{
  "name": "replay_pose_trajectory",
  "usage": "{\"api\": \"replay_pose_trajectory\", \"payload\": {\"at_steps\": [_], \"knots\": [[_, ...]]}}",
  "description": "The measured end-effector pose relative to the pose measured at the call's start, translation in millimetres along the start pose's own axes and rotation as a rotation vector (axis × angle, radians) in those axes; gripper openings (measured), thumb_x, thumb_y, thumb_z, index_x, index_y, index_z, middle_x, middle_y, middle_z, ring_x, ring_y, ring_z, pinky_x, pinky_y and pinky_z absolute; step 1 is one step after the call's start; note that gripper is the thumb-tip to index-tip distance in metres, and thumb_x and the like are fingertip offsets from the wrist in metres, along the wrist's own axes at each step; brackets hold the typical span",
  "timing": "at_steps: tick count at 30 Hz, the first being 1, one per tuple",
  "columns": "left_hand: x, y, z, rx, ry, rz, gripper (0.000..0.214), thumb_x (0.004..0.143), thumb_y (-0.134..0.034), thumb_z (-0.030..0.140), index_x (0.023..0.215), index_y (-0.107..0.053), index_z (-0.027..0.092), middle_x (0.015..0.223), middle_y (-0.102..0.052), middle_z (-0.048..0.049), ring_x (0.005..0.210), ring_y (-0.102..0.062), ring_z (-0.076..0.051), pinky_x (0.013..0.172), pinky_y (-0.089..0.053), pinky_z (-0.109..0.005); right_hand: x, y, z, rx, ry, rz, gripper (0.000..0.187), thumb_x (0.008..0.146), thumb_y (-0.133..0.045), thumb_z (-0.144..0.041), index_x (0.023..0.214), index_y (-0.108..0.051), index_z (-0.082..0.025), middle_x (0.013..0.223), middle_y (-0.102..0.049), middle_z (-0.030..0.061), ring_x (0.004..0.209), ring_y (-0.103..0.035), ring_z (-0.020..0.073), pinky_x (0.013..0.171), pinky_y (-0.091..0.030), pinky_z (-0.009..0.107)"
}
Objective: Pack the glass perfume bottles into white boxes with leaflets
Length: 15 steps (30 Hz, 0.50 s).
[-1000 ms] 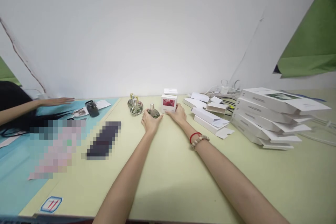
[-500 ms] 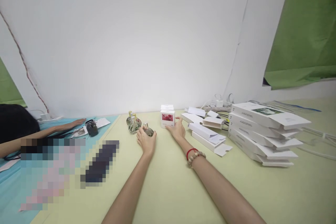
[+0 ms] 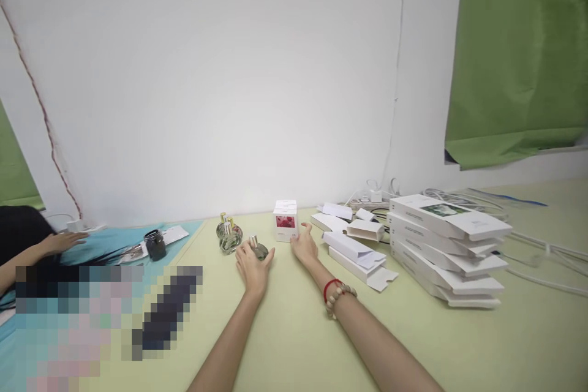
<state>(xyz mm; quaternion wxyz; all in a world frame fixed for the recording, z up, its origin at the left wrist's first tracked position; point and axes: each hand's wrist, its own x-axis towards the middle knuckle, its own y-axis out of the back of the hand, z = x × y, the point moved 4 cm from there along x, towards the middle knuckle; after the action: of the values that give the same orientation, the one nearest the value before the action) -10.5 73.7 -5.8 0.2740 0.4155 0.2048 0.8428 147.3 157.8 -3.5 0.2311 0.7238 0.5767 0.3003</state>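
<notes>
My left hand (image 3: 253, 268) curves around a clear glass perfume bottle (image 3: 260, 250) with a silver cap, which stands on the table. Its fingers lie on the bottle's left and the thumb on the right. Just behind to the left, several more perfume bottles (image 3: 229, 240) with gold and silver caps stand in a cluster. Beside the lower right of a small white box (image 3: 285, 235) with a red flower picture is my right hand (image 3: 305, 247), fingers apart, the tips by the box corner. Another white box top shows right behind it.
Opened white cartons (image 3: 353, 249) lie right of my right hand. Farther right rises a stack of white boxes (image 3: 448, 251), with cables behind. At left are a dark jar (image 3: 155, 244), a blue cloth (image 3: 103, 245) and another person's arm (image 3: 27, 260).
My view has turned slightly right and up. Both my hands keep nearly the same places beside the bottle and box. The other person's hand has drawn back to the left.
</notes>
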Motion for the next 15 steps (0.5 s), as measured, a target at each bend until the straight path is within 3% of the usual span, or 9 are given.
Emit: {"api": "replay_pose_trajectory", "payload": {"at_steps": [2,4,6,8,10,12,15], "knots": [[0.7,3.0,-1.3,0.047,0.034,0.049,0.051,0.068,-0.057,0.052,0.099,-0.039,0.016,0.1,-0.046,-0.0104,0.098,-0.046,-0.026,0.079,-0.039,-0.038,1.2,9.9,-5.4,-0.008,0.021,-0.057,0.062,0.073,-0.052,-0.022,0.128,-0.023,-0.015,0.096,-0.061,0.01,0.087,-0.06,0.0203,0.071,-0.044,0.032],[1.8,5.4,-4.0,0.072,0.087,0.086,0.055,0.069,-0.055,0.056,0.102,-0.038,0.015,0.101,-0.046,-0.0117,0.099,-0.046,-0.027,0.081,-0.038,-0.039,4.8,27.4,-14.3,-0.02,0.056,-0.116,0.062,0.066,-0.062,-0.024,0.121,-0.037,-0.015,0.087,-0.063,0.0078,0.08,-0.061,0.0207,0.068,-0.045,0.031],[2.8,6.5,-8.3,0.084,0.149,0.116,0.059,0.068,-0.054,0.058,0.105,-0.037,0.015,0.103,-0.045,-0.0127,0.101,-0.046,-0.029,0.082,-0.038,-0.041,9.1,54.8,-26.7,-0.033,0.11,-0.136,0.05,0.061,-0.067,-0.025,0.108,-0.051,-0.019,0.088,-0.064,0.0061,0.081,-0.061,0.02,0.071,-0.045,0.03],[3.6,6.2,-13.3,0.08,0.207,0.137,0.064,0.066,-0.056,0.058,0.108,-0.035,0.016,0.104,-0.044,-0.0132,0.102,-0.046,-0.03,0.082,-0.038,-0.042,11.1,92.3,-39.6,-0.046,0.168,-0.072,0.043,0.064,-0.064,-0.025,0.107,-0.054,-0.023,0.105,-0.059,0.0061,0.094,-0.056,0.0195,0.082,-0.041,0.031],[4.0,4.7,-17.6,0.051,0.245,0.142,0.067,0.063,-0.06,0.057,0.11,-0.033,0.017,0.106,-0.043,-0.0134,0.104,-0.045,-0.03,0.083,-0.038,-0.042,7.5,135.7,-48.1,-0.067,0.207,0.05,0.043,0.069,-0.059,-0.025,0.11,-0.051,-0.029,0.113,-0.054,0.0037,0.104,-0.05,0.0203,0.094,-0.031,0.04],[4.3,2.7,-21.1,0.012,0.276,0.131,0.069,0.061,-0.065,0.051,0.111,-0.032,0.018,0.107,-0.042,-0.0132,0.106,-0.044,-0.03,0.084,-0.038,-0.042,-4.3,186.9,-49.2,-0.144,0.228,0.379,0.038,0.068,-0.059,-0.026,0.106,-0.055,-0.029,0.109,-0.054,0.0044,0.107,-0.046,0.024,0.098,-0.015,0.053],[4.9,0.9,-23.3,-0.033,0.291,0.107,0.069,0.059,-0.069,0.042,0.111,-0.03,0.019,0.109,-0.041,-0.0128,0.108,-0.042,-0.03,0.085,-0.037,-0.042,-28.0,250.9,-27.8,-0.222,0.078,0.683,0.038,0.066,-0.063,-0.031,0.103,-0.057,-0.028,0.113,-0.049,0.0093,0.115,-0.037,0.0282,0.096,-0.003,0.06]]}}
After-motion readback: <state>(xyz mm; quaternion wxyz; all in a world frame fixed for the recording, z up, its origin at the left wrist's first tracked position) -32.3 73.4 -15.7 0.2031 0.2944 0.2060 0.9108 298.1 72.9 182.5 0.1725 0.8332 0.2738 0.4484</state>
